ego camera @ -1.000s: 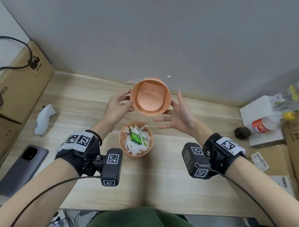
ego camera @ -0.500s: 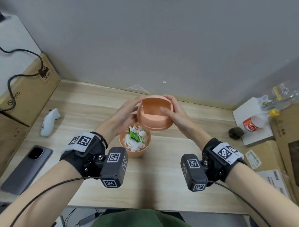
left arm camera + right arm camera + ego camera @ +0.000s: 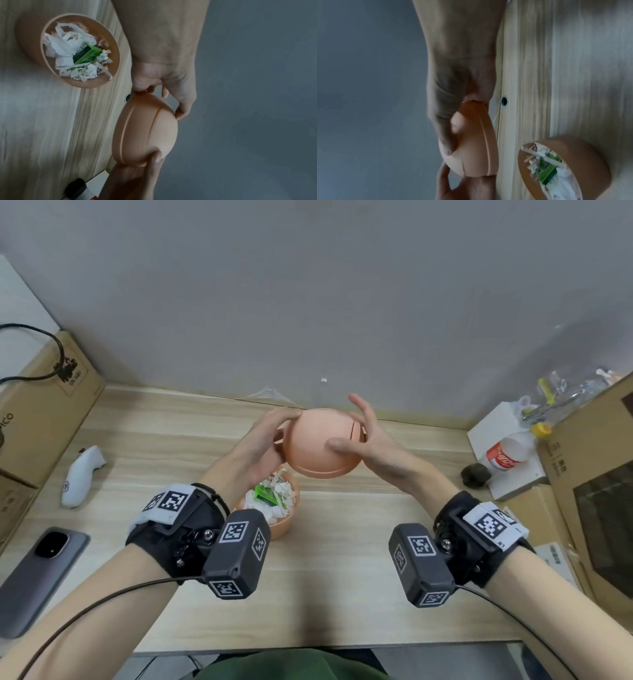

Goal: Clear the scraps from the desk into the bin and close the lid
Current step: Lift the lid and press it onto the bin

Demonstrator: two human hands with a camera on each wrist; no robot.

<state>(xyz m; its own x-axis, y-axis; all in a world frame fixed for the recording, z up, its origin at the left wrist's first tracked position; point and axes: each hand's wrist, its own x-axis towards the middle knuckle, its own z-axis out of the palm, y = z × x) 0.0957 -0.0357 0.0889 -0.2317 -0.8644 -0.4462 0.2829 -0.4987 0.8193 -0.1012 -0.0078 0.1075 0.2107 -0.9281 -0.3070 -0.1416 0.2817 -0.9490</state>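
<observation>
The peach dome lid [image 3: 322, 443] hangs in the air, dome side up, just beyond and above the open bin [image 3: 284, 525]. My left hand [image 3: 263, 436] grips its left edge with curled fingers. My right hand [image 3: 366, 440] holds the right side, thumb on the dome and fingers behind. The round peach bin stands on the desk, filled with white paper scraps [image 3: 274, 501] and a green wrapper [image 3: 263, 496]. The left wrist view shows the lid [image 3: 145, 128] on edge beside the bin [image 3: 113, 54]. In the right wrist view the lid [image 3: 471, 148] is near the bin [image 3: 590, 162].
A grey phone [image 3: 37, 573] and a white controller [image 3: 82, 474] lie at the left, with cardboard boxes [image 3: 44, 405] behind. On the right are a white box [image 3: 496, 429], a bottle [image 3: 510, 453], a dark lump [image 3: 474, 474] and more cardboard [image 3: 589, 474].
The lid has been turned over from hollow side facing me to dome side up. My right hand, earlier open beside it, now holds it together with the left.
</observation>
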